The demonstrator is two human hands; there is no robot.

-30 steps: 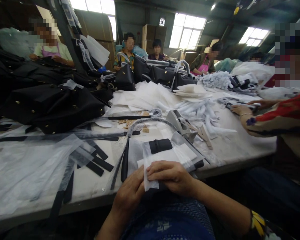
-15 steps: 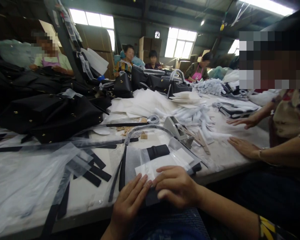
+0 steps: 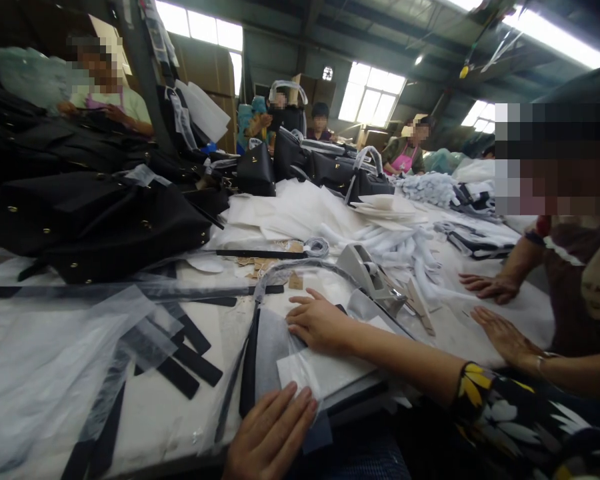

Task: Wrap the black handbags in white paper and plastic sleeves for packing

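White paper [image 3: 343, 375] and clear film [image 3: 306, 375] lay over the front of a black bag [image 3: 249, 373] at the near edge of the table [image 3: 157, 420]. Palm down, the left hand [image 3: 276, 430] rested low, fingers straight and almost pressed together, tips on the film by the paper's near corner; the bottom of the view cut off its wrist. The right arm stretched leftward across the paper, and the right hand [image 3: 323, 325] lay over the bag's upper part, fingers loosely spread; whether they pinched any film could not be told. That arm hid much of the bag. Just beyond stood a grey tape dispenser [image 3: 361, 270].
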